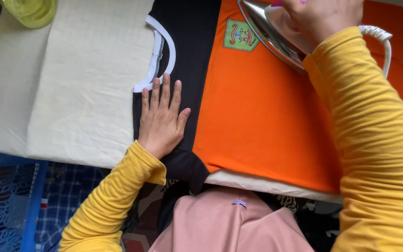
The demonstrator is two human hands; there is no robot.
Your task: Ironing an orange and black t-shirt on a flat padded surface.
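We see the left hand [162,119] pressed flat, pinning the shirt [257,112] taut on the desk [71,93]; the right hand [320,16], grip closed around the iron [276,35], tilts it.

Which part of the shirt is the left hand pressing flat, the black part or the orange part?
The black part, beside the white collar. The left hand lies flat there; the orange part lies under the iron.

Single head-worn view, looking steeply down from close above the bench [71,93]; both yellow sleeves entering from the lower edge, bench filling the upper frame, floor clutter below.
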